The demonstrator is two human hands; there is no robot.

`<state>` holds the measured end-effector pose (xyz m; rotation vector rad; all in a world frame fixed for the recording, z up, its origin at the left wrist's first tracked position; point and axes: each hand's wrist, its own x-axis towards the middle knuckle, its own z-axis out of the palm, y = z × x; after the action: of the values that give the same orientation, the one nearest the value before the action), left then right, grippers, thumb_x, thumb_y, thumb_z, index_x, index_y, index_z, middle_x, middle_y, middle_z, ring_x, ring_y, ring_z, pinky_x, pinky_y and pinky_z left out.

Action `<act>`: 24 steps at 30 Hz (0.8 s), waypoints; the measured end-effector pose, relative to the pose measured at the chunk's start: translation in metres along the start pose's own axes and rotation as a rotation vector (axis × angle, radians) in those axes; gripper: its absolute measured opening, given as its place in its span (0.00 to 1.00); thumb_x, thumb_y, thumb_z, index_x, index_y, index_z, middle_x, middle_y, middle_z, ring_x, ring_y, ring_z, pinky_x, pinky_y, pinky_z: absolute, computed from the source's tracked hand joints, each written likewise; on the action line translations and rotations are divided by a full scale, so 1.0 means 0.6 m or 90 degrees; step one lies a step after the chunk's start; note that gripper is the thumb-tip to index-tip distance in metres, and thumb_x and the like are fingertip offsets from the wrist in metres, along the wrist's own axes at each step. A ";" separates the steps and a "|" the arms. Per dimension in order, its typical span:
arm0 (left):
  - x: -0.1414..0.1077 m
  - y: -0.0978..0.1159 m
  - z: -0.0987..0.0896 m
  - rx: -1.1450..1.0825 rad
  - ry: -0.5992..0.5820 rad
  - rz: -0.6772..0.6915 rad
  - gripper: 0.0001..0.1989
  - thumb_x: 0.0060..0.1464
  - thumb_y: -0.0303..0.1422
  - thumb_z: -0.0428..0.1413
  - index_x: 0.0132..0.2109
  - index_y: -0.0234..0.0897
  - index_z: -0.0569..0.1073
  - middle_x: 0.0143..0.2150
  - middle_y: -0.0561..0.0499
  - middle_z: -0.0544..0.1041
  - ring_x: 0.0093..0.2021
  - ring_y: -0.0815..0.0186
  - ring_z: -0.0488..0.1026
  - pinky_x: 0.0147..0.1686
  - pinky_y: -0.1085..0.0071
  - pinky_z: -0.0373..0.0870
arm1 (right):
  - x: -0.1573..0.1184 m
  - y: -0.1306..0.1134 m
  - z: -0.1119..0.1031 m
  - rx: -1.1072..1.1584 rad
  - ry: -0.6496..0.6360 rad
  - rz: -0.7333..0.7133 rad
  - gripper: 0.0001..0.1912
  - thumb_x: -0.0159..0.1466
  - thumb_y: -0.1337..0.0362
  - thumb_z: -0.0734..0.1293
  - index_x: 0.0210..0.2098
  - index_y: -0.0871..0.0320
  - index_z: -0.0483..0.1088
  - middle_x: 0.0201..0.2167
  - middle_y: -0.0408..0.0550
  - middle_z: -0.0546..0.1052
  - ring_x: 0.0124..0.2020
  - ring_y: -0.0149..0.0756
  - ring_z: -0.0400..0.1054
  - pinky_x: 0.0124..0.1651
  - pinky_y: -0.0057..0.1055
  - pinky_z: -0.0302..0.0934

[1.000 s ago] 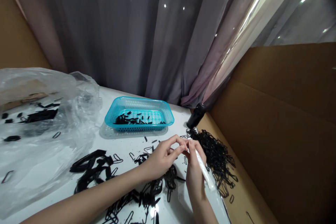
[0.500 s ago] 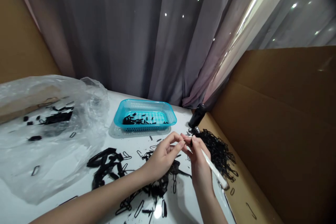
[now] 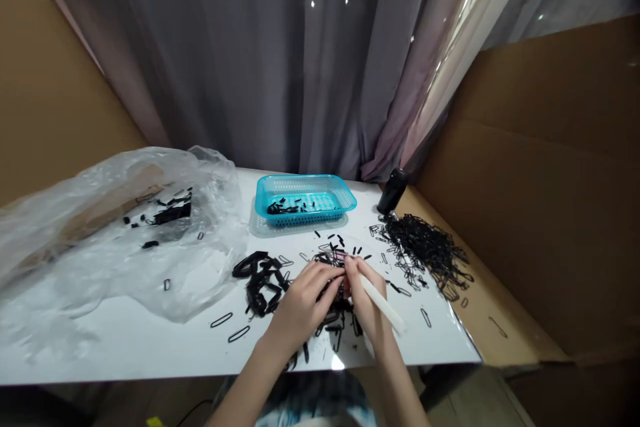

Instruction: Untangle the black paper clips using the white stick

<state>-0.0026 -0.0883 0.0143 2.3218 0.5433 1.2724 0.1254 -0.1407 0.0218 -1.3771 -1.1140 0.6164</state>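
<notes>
My right hand is closed around a white pen-like tool, its handle pointing toward the lower right. My left hand is closed beside it, fingertips pinched close to the tool's tip; what they hold is too small to make out. Both hands are over scattered black pieces on the white table. Behind them stands a blue basket with small black pieces inside. A large heap of black loops lies to the right.
A clear plastic bag with black bits covers the left side. A dark bottle stands at the back right. Cardboard walls rise at both sides, and a grey curtain hangs behind.
The camera view has shifted, showing the table's front edge. My hands are now lower over the scattered black pieces, still close together, with the white tool still in my right hand.
</notes>
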 end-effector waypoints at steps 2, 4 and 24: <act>-0.022 -0.001 0.006 0.050 0.034 0.011 0.08 0.63 0.24 0.51 0.46 0.37 0.71 0.39 0.47 0.76 0.41 0.62 0.73 0.45 0.62 0.72 | -0.014 0.013 0.006 0.019 -0.033 0.009 0.21 0.69 0.51 0.59 0.24 0.55 0.57 0.22 0.38 0.59 0.25 0.31 0.53 0.29 0.28 0.50; -0.041 0.000 0.010 0.090 0.058 0.036 0.07 0.61 0.23 0.52 0.45 0.36 0.72 0.37 0.46 0.76 0.39 0.61 0.73 0.44 0.61 0.72 | -0.029 0.026 0.012 0.030 -0.050 0.025 0.22 0.69 0.50 0.59 0.23 0.54 0.56 0.21 0.37 0.57 0.23 0.30 0.52 0.28 0.28 0.49; -0.085 -0.001 0.008 0.057 0.016 -0.020 0.05 0.60 0.23 0.52 0.37 0.37 0.69 0.31 0.50 0.74 0.33 0.64 0.70 0.39 0.66 0.69 | -0.064 0.059 0.023 0.074 -0.096 0.074 0.25 0.68 0.49 0.59 0.20 0.55 0.55 0.19 0.38 0.56 0.23 0.30 0.48 0.26 0.29 0.44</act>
<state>-0.0242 -0.1158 -0.0231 2.3631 0.6552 1.2901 0.1069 -0.1628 -0.0239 -1.3181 -1.1046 0.8692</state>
